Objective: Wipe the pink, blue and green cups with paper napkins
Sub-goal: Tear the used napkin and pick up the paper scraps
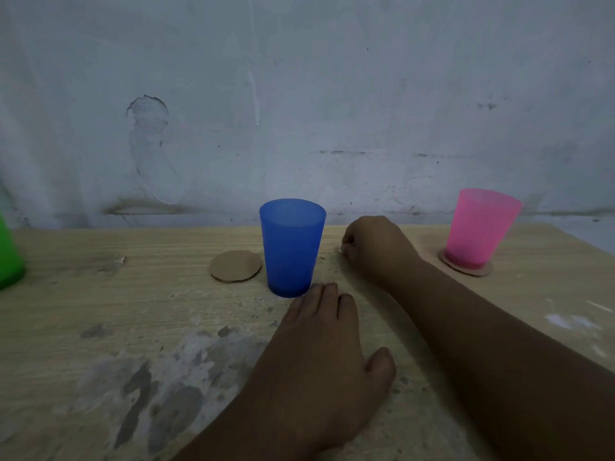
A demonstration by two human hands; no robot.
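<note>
The left hand (319, 344) is laid flat on the tabletop (100, 294) by the blue cup (292, 247); a white scrap (342, 249) is pinched in the curled right hand (376, 247).

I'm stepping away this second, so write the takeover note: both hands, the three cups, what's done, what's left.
Left hand: open, flat on the table, fingertips by the base of the blue cup; contact unclear.
Right hand: curled, pinching a white scrap, possibly napkin, right of the blue cup.
Blue cup: upright, centre, on bare table beside a cardboard disc.
Pink cup: upright on a second disc, far right.
Green cup: left edge, mostly out of frame.
Done: cannot tell which cups are wiped.
Left: treat all three as unwiped; no whole napkin in view.
</note>
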